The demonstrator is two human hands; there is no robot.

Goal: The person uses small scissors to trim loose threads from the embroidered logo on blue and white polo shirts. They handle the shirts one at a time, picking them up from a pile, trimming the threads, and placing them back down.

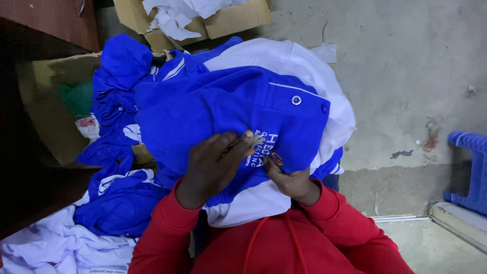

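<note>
Two hands: both on one blue garment with white print, held up over the lap.
Left hand: fingers bent and close together, tips pressed onto the printed patch of the blue garment; looks like a pinch on the cloth, thumb hidden.
Right hand: tucked under the lower hem, just right of the left fingertips; fingers mostly hidden by cloth, can't tell how they close; small orange item at the fingertips, too small to identify.
Garment position: draped above and beyond the fingers, two snap buttons up-right of them.
Handling: judged soft, light, floppy; folds and sags; not fragile, not slippery. Best taken by pinching a fold or hem edge, two hands to keep it flat.
Beneath: white garment under the blue one, past the fingertips.
Left of fingers: heap of blue-and-white clothes.
Far beyond: cardboard box with white cloth.
Right of fingers: concrete floor, blue plastic stool.
Near: red sleeves.
</note>
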